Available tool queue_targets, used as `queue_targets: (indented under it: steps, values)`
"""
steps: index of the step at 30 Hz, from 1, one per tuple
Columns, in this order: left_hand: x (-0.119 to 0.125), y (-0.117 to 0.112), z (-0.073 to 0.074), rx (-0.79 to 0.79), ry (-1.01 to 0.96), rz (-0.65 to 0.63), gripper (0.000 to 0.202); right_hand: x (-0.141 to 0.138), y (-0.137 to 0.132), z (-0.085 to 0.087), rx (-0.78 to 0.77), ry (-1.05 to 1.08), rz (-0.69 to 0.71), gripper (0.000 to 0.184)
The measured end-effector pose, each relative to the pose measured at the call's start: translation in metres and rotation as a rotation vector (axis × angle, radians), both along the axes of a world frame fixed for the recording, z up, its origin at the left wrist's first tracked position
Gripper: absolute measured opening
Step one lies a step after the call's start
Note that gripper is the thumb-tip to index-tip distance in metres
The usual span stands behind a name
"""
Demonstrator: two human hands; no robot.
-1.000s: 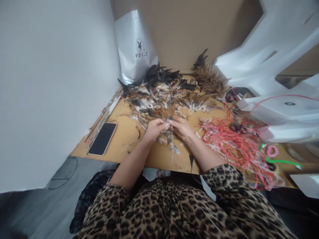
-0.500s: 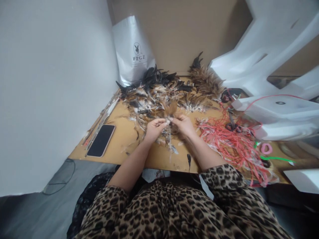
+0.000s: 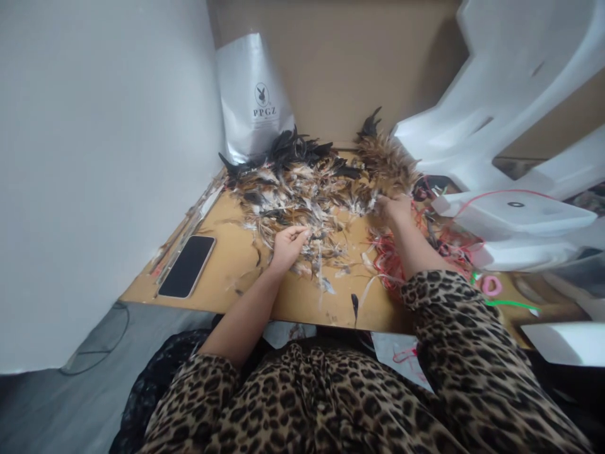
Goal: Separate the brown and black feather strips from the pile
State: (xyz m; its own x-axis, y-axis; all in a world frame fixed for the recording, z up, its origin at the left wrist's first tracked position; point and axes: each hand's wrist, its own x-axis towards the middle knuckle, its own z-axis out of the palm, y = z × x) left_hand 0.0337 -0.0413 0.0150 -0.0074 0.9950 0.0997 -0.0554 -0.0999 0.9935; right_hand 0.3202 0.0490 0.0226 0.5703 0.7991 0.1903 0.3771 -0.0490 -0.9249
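My left hand (image 3: 286, 247) is over the near edge of a loose heap of feathers (image 3: 302, 183), thumb and forefinger pinched together. What sits between those fingertips, if anything, is too small to make out. Farther right, my right hand (image 3: 396, 207) reaches to the quill ends of a neater row of brown feathers (image 3: 385, 161). Its fingers are blurred and partly lost among the feathers, so their grip does not show. The heap mixes black, brown and white feathers, with loose bits scattered toward the table's front.
A phone (image 3: 187, 266) lies at the left of the table (image 3: 255, 301). Behind the heap stands a silver bag (image 3: 255, 94). Red string (image 3: 390, 261) lies tangled under my right forearm, near white box-like pieces (image 3: 515, 214) and a pink ring (image 3: 491, 285).
My hands were together holding a small brown feather tuft. My right hand has since moved right and away to the brown feather row; the tuft no longer shows at my left hand, which stayed put.
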Motion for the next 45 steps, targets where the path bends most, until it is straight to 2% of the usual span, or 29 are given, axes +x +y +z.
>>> queue_targets:
  steps: [3, 6, 10, 14, 19, 22, 25, 27, 30, 32, 36, 38, 45]
  values:
    - [0.001, 0.000, 0.000, 0.002, 0.004, -0.003, 0.023, 0.003, 0.004, -0.012, -0.111, 0.002, -0.095, 0.021]
    - [0.001, -0.001, 0.000, -0.001, 0.013, -0.015, 0.023, 0.010, 0.012, -0.021, -0.171, -0.092, -0.072, 0.018]
    - [0.001, -0.001, 0.001, 0.004, 0.005, -0.021, 0.023, 0.018, 0.020, -0.028, -0.278, -0.328, -0.054, 0.018]
    - [0.000, -0.001, 0.002, 0.012, -0.012, 0.001, 0.021, 0.014, 0.015, -0.024, -0.248, -0.487, -0.075, 0.015]
    - [-0.001, -0.002, 0.005, -0.001, -0.038, 0.017, 0.021, 0.007, 0.006, -0.012, -0.249, -0.522, -0.092, 0.015]
    - [-0.003, 0.000, 0.004, -0.009, -0.064, 0.027, 0.020, 0.010, 0.005, -0.008, -0.191, -0.434, -0.094, 0.017]
    - [-0.006, 0.005, 0.000, -0.002, -0.096, 0.042, 0.022, 0.014, 0.004, -0.001, -0.081, -0.256, -0.073, 0.018]
    - [-0.010, 0.009, -0.002, 0.004, -0.124, 0.070, 0.025, 0.011, 0.000, 0.009, 0.034, -0.167, -0.074, 0.018]
    - [-0.014, 0.013, -0.005, 0.010, -0.187, 0.114, 0.027, -0.006, -0.015, 0.026, 0.256, -0.139, -0.085, 0.017]
    - [-0.016, 0.016, -0.007, 0.000, -0.225, 0.136, 0.028, -0.027, -0.027, 0.034, 0.319, -0.130, -0.005, 0.017]
    - [-0.018, 0.019, -0.011, -0.028, -0.257, 0.153, 0.029, -0.073, -0.044, 0.035, 0.188, -0.173, 0.349, 0.017]
    - [-0.018, 0.020, -0.012, -0.030, -0.262, 0.157, 0.029, -0.091, -0.046, 0.029, 0.119, -0.272, 0.460, 0.018]
    - [-0.019, 0.021, -0.011, -0.035, -0.251, 0.172, 0.028, -0.128, -0.045, 0.014, 0.021, -0.517, 0.614, 0.018]
